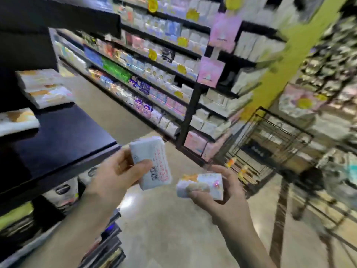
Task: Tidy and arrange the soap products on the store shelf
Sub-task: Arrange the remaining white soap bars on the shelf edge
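Opposite aisle shelving: black uprights and boards, stocked with blurred packaged goods in white, blue, green, purple and pink. Round yellow tags hang along the board edges. Two pink bags hang at the shelving's end upright. A black wire trolley stands on the beige floor, beside a yellow-green pillar.

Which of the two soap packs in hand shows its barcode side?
The soap pack in the left hand: its white back with a barcode faces the camera. The soap pack in the right hand, shows its pictured front.
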The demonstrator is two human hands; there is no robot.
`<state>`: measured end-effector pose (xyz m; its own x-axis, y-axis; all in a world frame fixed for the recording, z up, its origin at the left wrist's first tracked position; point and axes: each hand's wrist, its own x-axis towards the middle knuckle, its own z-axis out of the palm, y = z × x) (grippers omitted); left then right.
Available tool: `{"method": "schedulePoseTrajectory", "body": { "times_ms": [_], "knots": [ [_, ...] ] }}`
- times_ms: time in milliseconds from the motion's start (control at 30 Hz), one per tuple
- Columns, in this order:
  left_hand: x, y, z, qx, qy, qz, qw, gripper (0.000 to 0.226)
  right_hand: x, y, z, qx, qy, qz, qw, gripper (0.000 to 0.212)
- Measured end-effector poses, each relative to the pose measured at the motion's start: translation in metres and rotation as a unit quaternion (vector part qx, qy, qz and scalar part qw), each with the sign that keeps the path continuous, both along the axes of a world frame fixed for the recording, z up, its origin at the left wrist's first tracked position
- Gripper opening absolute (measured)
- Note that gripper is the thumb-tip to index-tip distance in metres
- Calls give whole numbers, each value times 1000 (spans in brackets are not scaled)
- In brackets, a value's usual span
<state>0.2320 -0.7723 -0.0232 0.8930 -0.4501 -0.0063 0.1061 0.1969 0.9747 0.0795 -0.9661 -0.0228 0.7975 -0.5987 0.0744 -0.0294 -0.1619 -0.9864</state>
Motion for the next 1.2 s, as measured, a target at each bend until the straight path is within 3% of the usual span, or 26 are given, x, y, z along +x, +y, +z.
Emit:
{"method": "schedulePoseTrajectory", "body": {
  "times_ms": [167,333,600,1000,1200],
  "knots": [
    [-15,-95,-14,23,-14,-92,995,55,-45,-71,-16,20,-1,-69,997,63],
    [-32,-204,-22,45,-18,-149,988,39,-81,-157,-31,41,10,-116,992,63],
    [-51,-342,-34,83,2,-162,983,33,-112,-274,-52,58,23,-160,985,68],
    [15,-490,-97,150,44,-178,972,21,-55,-416,-109,66,80,-189,976,98],
    [70,-586,-129,208,54,-231,949,24,-10,-498,-140,112,106,-232,961,92]
  ]
}}
